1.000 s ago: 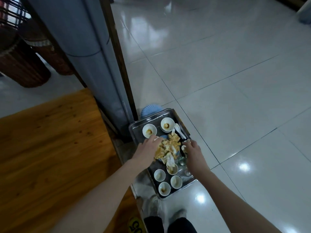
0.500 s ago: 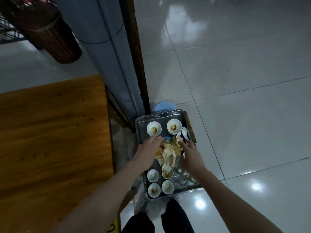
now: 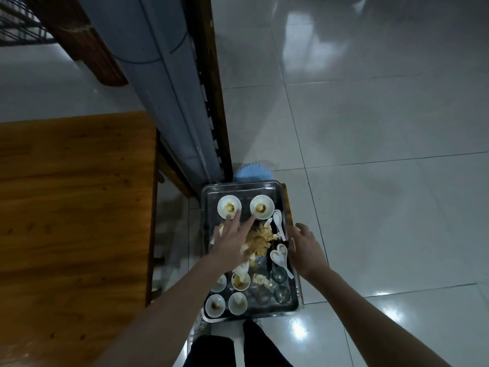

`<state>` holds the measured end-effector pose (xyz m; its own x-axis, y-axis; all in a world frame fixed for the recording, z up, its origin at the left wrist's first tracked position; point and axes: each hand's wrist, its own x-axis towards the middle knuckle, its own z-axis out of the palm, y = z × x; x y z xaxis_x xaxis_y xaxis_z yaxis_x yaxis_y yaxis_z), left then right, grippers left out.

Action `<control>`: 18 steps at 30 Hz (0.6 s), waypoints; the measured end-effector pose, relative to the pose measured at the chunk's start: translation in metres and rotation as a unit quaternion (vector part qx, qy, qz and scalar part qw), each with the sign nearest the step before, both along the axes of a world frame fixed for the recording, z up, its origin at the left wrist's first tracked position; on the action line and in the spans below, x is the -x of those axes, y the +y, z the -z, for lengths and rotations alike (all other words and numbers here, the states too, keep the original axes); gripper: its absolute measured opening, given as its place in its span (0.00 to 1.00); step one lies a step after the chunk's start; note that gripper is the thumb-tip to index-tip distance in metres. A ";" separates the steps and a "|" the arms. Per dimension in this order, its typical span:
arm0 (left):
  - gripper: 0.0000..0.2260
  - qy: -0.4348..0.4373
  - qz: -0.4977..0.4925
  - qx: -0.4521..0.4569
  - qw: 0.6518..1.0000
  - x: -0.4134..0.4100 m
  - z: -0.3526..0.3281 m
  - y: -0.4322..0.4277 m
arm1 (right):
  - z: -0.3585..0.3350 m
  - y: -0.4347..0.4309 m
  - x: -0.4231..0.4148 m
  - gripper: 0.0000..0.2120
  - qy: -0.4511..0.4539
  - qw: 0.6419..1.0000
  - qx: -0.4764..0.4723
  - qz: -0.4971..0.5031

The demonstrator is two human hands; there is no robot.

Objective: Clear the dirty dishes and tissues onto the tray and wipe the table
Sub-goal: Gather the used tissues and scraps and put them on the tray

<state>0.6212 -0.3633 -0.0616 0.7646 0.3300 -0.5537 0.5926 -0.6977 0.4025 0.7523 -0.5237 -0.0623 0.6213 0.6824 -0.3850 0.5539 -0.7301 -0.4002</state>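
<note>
- The left hand now stretches across the soiled tissues, fingers splayed straight toward two far bowls.
- The right hand has left the pile for the tray's right rim, fingers loose and holding nothing.
- The tissues lie mid-tray.

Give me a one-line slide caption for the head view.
Left hand spread over tissues, right hand at the edge of a tray of dirty bowls, spoons and glasses.
</note>
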 end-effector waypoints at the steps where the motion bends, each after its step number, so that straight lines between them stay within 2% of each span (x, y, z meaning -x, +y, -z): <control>1: 0.46 0.009 -0.002 -0.005 1.000 0.002 -0.001 0.000 | -0.001 0.002 -0.002 0.25 0.002 1.000 0.000 -0.006; 6: 0.41 0.022 -0.043 -0.046 0.998 0.018 -0.006 0.004 | -0.009 0.022 -0.001 0.29 0.012 0.999 0.003 -0.041; 11: 0.34 0.026 -0.079 -0.097 0.992 0.043 -0.022 0.014 | -0.022 0.045 0.013 0.28 -0.004 0.995 -0.021 -0.101; 14: 0.32 0.025 -0.093 -0.142 0.985 0.062 -0.029 0.022 | -0.031 0.059 0.026 0.29 -0.026 0.991 -0.026 -0.128; 18: 0.31 0.019 -0.121 -0.159 0.980 0.094 -0.044 0.029 | -0.044 0.075 0.052 0.27 -0.048 0.983 -0.048 -0.173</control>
<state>0.5276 -0.3338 -0.0176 0.6237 0.6590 -0.4204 0.7663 -0.6217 0.1624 0.7007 -0.4485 -0.0178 0.3755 0.8898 -0.2594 0.8014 -0.4523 -0.3915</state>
